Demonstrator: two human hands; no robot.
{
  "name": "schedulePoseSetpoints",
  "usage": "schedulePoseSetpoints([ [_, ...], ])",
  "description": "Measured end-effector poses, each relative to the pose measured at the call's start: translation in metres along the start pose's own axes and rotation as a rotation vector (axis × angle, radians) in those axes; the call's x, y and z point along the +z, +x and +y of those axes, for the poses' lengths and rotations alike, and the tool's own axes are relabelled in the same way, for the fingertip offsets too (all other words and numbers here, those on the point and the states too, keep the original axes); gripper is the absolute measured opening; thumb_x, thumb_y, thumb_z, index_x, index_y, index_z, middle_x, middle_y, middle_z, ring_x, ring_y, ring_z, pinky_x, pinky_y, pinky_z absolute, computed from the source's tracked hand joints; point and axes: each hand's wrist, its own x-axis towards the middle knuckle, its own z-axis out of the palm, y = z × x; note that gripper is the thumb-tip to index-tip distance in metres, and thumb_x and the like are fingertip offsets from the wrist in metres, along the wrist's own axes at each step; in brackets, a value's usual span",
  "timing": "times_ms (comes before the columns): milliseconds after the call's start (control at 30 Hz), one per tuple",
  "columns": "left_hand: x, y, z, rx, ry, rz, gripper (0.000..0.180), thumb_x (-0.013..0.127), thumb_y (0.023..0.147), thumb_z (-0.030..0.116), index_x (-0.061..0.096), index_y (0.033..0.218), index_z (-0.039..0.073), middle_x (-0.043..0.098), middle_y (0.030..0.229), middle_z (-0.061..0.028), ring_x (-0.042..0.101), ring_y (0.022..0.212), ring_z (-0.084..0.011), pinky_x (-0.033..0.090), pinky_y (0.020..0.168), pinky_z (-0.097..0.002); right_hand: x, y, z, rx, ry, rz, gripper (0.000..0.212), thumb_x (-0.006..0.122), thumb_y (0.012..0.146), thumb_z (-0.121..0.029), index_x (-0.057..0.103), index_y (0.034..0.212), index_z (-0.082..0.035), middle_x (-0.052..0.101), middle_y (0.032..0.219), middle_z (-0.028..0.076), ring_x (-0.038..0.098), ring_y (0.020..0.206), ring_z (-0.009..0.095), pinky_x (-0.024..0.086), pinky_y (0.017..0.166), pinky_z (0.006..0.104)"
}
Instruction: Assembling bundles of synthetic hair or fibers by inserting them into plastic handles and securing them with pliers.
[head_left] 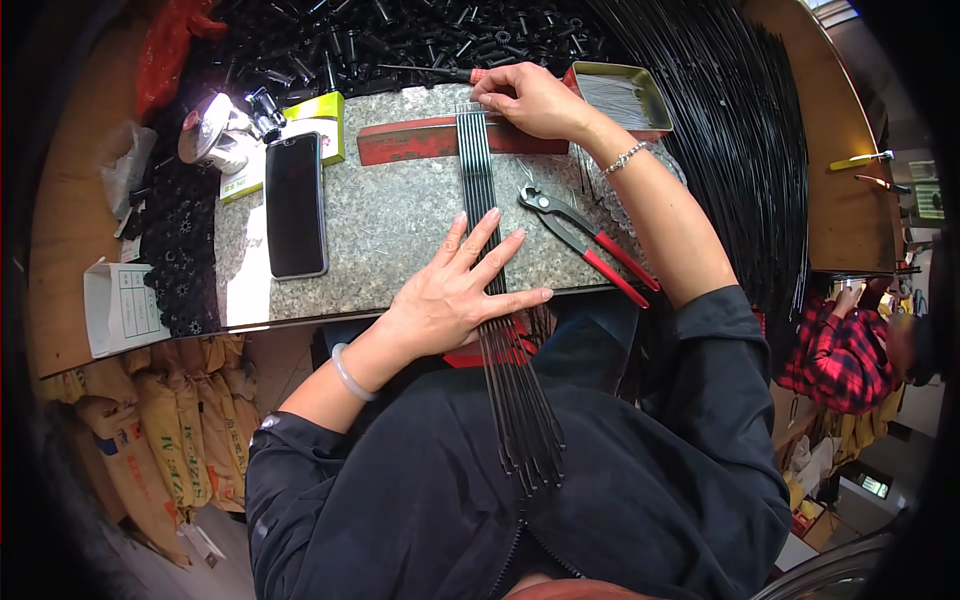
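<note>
A row of thin dark metal rods (pixel 480 190) lies side by side over a red, worn bar (pixel 400 143) on a grey speckled stone slab (pixel 390 220). Their near ends fan out over my lap. My left hand (pixel 450 290) rests flat across the rods, fingers spread. At the rods' far ends, my right hand (pixel 530 100) has thumb and forefinger pinched together; whatever is between them is too small to make out. Right of the rods lie pincers (pixel 575 230) with red handles. Just beyond my right hand is a thin-shafted tool (pixel 440 72) with a red handle.
An open tin (pixel 615 100) of thin wires stands right of my right hand. A phone (pixel 296 205) and a green-white box (pixel 315 125) lie left. Black parts (pixel 400 35) heap at the back; long black rods (pixel 730 130) pile right. A co-worker in red plaid (pixel 845 350) sits far right.
</note>
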Motion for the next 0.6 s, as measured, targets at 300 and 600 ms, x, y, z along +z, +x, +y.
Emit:
schedulePoseSetpoints([
  [300,0.000,0.001,0.000,-0.001,-0.007,0.001,0.059,0.064,0.073,0.025,0.046,0.127,0.040,0.037,0.135,-0.0158,0.030,0.128,-0.0428,0.029,0.101,-0.0575,-0.017,-0.010,0.000,-0.161,-0.334,0.503,0.021,0.058,0.086,-0.017,0.056,0.102,-0.004,0.056,0.090,0.010,0.057,0.082,0.017,0.047,0.075,0.0296],
  [600,-0.010,-0.001,0.007,-0.036,-0.046,-0.009,0.057,0.065,0.072,0.031,0.048,0.126,0.038,0.035,0.139,-0.0119,0.028,0.130,-0.0404,0.023,0.104,-0.0576,-0.081,-0.074,0.037,0.241,-0.520,0.159,0.016,0.065,0.076,-0.020,0.069,0.086,-0.008,0.065,0.083,0.010,0.061,0.083,0.026,0.049,0.076,0.0358],
])
